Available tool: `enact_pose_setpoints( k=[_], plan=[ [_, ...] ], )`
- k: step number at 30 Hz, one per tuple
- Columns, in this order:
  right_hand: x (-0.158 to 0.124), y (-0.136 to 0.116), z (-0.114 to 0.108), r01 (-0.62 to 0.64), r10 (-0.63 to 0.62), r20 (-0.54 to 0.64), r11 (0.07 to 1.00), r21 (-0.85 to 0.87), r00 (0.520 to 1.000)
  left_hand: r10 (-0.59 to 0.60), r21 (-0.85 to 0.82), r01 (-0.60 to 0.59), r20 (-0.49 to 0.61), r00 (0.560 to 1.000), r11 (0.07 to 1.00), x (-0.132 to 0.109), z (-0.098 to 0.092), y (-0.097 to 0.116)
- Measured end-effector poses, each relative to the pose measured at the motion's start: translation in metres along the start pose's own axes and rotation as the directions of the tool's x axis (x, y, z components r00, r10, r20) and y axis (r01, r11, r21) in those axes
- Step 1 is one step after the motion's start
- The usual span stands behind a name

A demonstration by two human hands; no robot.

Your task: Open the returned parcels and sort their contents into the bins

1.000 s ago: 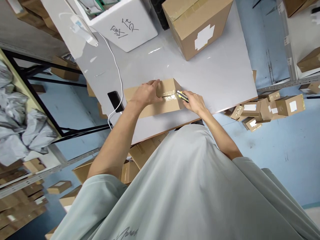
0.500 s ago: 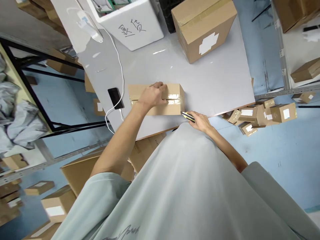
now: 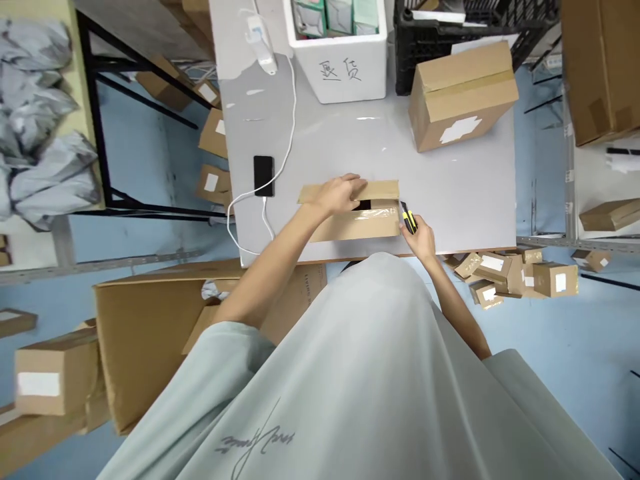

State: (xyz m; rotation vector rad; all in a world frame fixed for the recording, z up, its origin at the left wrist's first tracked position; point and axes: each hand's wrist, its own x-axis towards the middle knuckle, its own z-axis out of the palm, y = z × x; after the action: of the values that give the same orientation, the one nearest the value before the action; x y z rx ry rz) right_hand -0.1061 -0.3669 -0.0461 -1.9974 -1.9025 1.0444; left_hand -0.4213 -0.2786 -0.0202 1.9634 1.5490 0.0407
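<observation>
A flat cardboard box (image 3: 357,223) with clear tape along its top seam lies on the white table (image 3: 450,180) close to the near edge. My left hand (image 3: 340,192) rests on the box top with its fingers curled at the seam, where the flaps stand slightly apart and a dark gap shows. My right hand (image 3: 423,239) is at the box's right end, closed round a yellow and black utility knife (image 3: 409,219) whose tip touches the box's corner.
A black phone (image 3: 263,175) on a white cable lies left of the box. A larger taped carton (image 3: 463,93), a white foam bin (image 3: 343,50) and a black crate (image 3: 475,20) stand at the table's far side. Small cartons (image 3: 515,277) litter the blue floor; a big open carton (image 3: 150,333) sits below left.
The knife came off the top seam to the box's right end near the table edge. The flaps have parted under my left hand. My view has swung round.
</observation>
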Motion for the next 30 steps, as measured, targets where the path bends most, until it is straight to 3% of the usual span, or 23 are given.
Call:
enact_pose_setpoints(
  k=[3, 7, 9, 11, 14, 17, 21, 25, 27, 30],
  plan=[
    [0.002, -0.021, 0.002, 0.173, -0.170, 0.029, 0.973, -0.154, 0.985, -0.160, -0.215, 0.138, -0.089, 0.983, 0.967, -0.027, -0.015, -0.043],
    [0.021, -0.069, 0.015, 0.458, -0.371, 0.313, 0.844, -0.278, 0.874, -0.304, -0.558, 0.197, -0.106, 0.947, 0.806, -0.042, -0.027, -0.089],
    [0.034, -0.098, 0.025, 0.514, -0.370, 0.422, 0.801, -0.306, 0.828, -0.325, -0.589, 0.198, -0.116, 0.939, 0.783, -0.040, -0.027, -0.098],
    [0.041, -0.125, 0.034, 0.523, -0.333, 0.479, 0.779, -0.346, 0.812, -0.318, -0.552, 0.193, -0.139, 0.938, 0.811, -0.035, -0.026, -0.099],
    [0.027, -0.156, 0.041, 0.492, -0.252, 0.488, 0.738, -0.462, 0.836, -0.297, -0.490, 0.174, -0.186, 0.937, 0.854, -0.029, -0.023, -0.097],
    [-0.002, -0.171, 0.040, 0.451, -0.187, 0.458, 0.680, -0.577, 0.869, -0.303, -0.435, 0.194, -0.197, 0.932, 0.879, -0.024, -0.023, -0.100],
    [-0.016, -0.169, 0.022, 0.405, -0.211, 0.359, 0.652, -0.642, 0.909, -0.308, -0.411, 0.209, -0.193, 0.932, 0.888, -0.018, -0.028, -0.117],
    [0.013, -0.146, -0.013, 0.359, -0.300, 0.203, 0.697, -0.620, 0.932, -0.372, -0.529, 0.209, -0.224, 0.901, 0.823, -0.023, -0.025, -0.135],
    [0.033, -0.125, -0.029, 0.308, -0.309, 0.097, 0.761, -0.571, 0.946, -0.434, -0.672, 0.205, -0.191, 0.880, 0.712, -0.032, -0.015, -0.137],
    [0.052, -0.089, -0.039, 0.217, -0.264, -0.057, 0.881, -0.420, 0.963, -0.503, -0.872, 0.197, -0.063, 0.862, 0.447, -0.051, 0.006, -0.134]
  ],
)
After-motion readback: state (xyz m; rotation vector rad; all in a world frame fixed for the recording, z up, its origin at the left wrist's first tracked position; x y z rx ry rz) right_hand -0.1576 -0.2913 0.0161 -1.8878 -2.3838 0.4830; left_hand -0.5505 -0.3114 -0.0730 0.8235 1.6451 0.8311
